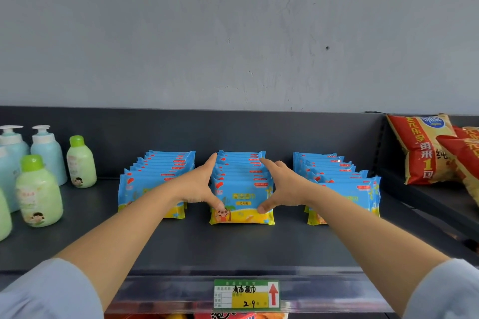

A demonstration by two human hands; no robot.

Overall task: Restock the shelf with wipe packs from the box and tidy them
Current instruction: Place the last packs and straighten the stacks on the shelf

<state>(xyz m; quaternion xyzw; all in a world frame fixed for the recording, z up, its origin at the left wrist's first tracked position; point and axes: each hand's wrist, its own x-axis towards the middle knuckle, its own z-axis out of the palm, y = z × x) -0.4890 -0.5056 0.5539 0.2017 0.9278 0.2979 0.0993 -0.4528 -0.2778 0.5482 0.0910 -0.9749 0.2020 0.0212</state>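
Note:
Three rows of blue and yellow wipe packs stand upright on the dark shelf (233, 246). My left hand (199, 184) lies flat along the left side of the middle row (242, 186), thumb on the front pack. My right hand (281, 184) presses the same row's right side, thumb on the front pack too. Both hands squeeze the row between them. The left row (155, 179) and the right row (344, 184) stand untouched on either side. No box is in view.
Blue pump bottles (49, 153) and green lotion bottles (39, 191) stand at the left of the shelf. Red and yellow snack bags (425, 150) lean at the right behind a divider. A price tag (246, 294) hangs on the front rail.

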